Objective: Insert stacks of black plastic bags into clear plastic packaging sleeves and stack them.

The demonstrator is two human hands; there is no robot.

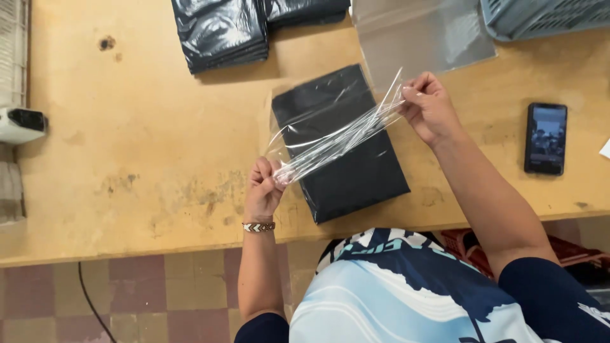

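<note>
I hold a clear plastic bag stretched between both hands above the wooden table. My left hand pinches its lower left end; a beaded bracelet circles that wrist. Up and to the right, my right hand grips the other end. Under the clear bag a flat black packet lies on the table, tilted, close to the front edge.
A stack of black packets sits at the back, with more beside it. Clear bags lie at the back right next to a grey-blue basket. A black phone rests at the right. A white device stands at the left edge.
</note>
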